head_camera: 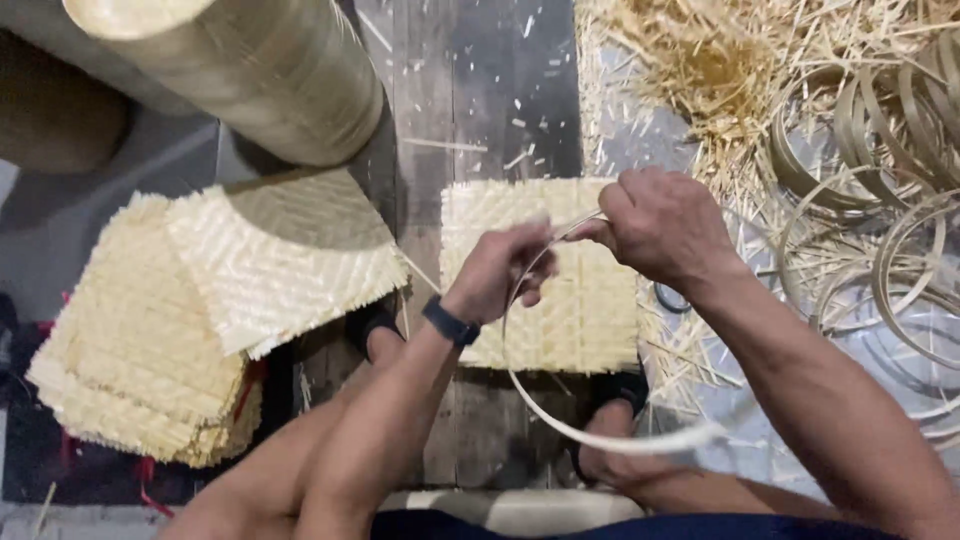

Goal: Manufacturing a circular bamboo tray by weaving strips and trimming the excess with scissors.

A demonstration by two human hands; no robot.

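Observation:
My left hand [500,270] and my right hand [660,225] both grip the top of a thin pale bamboo hoop [600,435], which loops down toward my body. The fingers of the two hands meet at the hoop's upper part. Under the hands a square woven bamboo mat [600,310] lies flat on the dark wooden floor. A dark band sits on my left wrist [450,322].
A stack of woven square mats [200,320] lies at the left. A large pale cylinder [260,70] stands at the top left. Several bamboo rings [880,200] and loose bamboo slivers [720,60] cover the right side. My sandalled feet [610,420] rest below the mat.

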